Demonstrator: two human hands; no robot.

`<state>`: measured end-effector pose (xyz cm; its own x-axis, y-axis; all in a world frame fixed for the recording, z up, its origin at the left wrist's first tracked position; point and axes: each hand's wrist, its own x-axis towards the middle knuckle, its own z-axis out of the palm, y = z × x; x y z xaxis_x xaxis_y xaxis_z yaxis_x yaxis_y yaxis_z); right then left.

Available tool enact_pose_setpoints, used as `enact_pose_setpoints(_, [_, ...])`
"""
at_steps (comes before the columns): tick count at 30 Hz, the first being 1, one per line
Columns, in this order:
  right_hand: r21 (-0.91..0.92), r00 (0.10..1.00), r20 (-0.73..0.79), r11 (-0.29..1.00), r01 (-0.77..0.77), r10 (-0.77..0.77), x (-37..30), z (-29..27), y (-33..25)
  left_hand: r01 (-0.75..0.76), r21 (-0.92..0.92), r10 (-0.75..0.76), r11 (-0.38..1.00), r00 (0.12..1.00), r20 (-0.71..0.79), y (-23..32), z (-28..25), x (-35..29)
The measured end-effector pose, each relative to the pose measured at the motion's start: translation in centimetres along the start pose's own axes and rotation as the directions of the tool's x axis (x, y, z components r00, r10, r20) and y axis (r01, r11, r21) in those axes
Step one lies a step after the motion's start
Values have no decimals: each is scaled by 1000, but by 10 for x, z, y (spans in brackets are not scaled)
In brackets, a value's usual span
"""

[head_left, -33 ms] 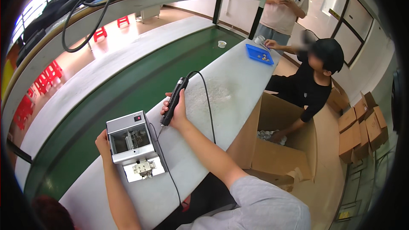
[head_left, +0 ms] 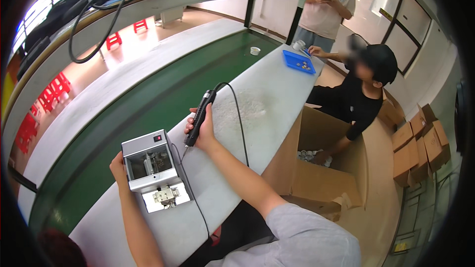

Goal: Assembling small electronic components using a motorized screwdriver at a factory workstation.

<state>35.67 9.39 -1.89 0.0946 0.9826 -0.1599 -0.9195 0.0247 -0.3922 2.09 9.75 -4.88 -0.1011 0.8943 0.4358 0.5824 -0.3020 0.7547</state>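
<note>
Screwdriver (head_left: 199, 117), black, electric, corded: held upright-tilted in the right hand (head_left: 203, 131), grip clenched round its barrel, thin bit pointing down toward the white surface (head_left: 257, 113), tip just above it. Black cord (head_left: 241, 118) arcs from the top of the tool and runs back along the surface toward the person.

Left hand (head_left: 118, 165) rests against the left side of a small grey box machine (head_left: 147, 160), fingers curled on its edge; whether it grasps or only steadies the box, cannot tell. Box has an open front with metal parts inside and a small white tray at its base holding a metal piece. Screwdriver sits just right of the box, near its upper corner.

Green belt (head_left: 148, 113) runs alongside the surface on the far side.

Further along the surface: blue tray (head_left: 298, 61) with small items, a co-worker in black seated beside it, one arm reaching down into a large cardboard box (head_left: 321, 168). Another person stands behind. Stacked cartons (head_left: 420, 138) at right, red stools (head_left: 49, 96) at left.
</note>
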Motion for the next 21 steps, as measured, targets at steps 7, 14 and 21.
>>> enact_pose_setpoints(7, [6, 1000, 17, 1000, 21, -21, 2, 2, 5, 23, 69, -30, 997, 995, 93, 20, -6, -4])
enact_pose_setpoints(14, [7, 1000, 1, 1000, 20, -20, 1, 3, 4, -136, 112, 125, 984, 987, 106, 16, 0, -2])
enact_pose_setpoints(21, [-1, 1000, -9, 1000, 14, -14, -1, 6, 3, -44, 60, 38, 997, 994, 99, 3, 4, -2])
